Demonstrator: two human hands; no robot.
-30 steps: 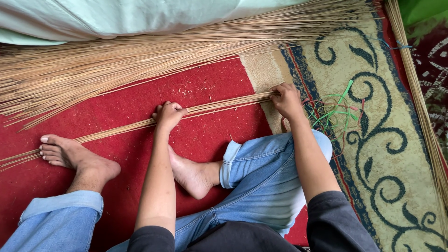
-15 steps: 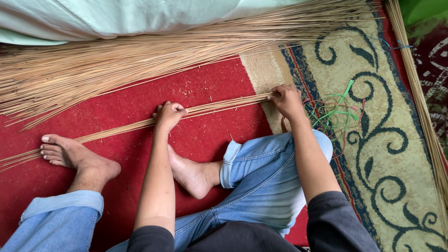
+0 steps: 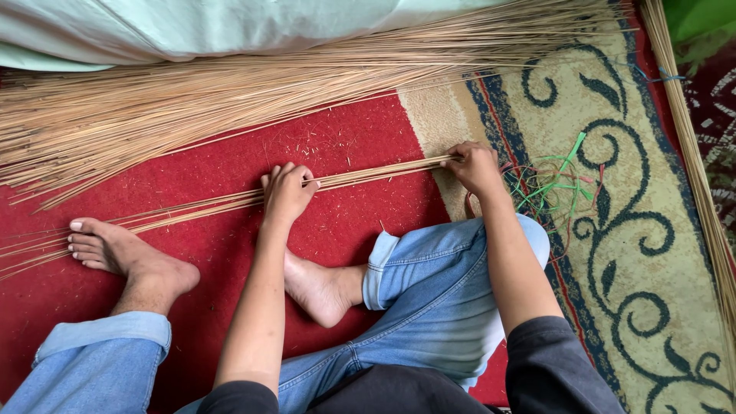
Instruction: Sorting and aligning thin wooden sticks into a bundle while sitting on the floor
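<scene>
A person sits on a red carpet (image 3: 192,169), seen from above, with bare feet and rolled blue jeans. A thin bundle of long tan sticks (image 3: 368,175) lies across the carpet in front of them, running from the lower left up to the right. The left hand (image 3: 287,192) closes around the bundle's middle, fingers curled over the top, pinning the sticks together against the floor. The right hand (image 3: 474,165) grips the bundle's right end in a closed fist, which keeps the tips level and gathered. Just right of that hand lies a loose tangle of green and red strings (image 3: 563,184) on a cream patterned rug (image 3: 652,253), within easy reach. Farther away, a large heap of the same sticks (image 3: 230,100) fans across the floor, below a pale green cloth (image 3: 192,27).
</scene>
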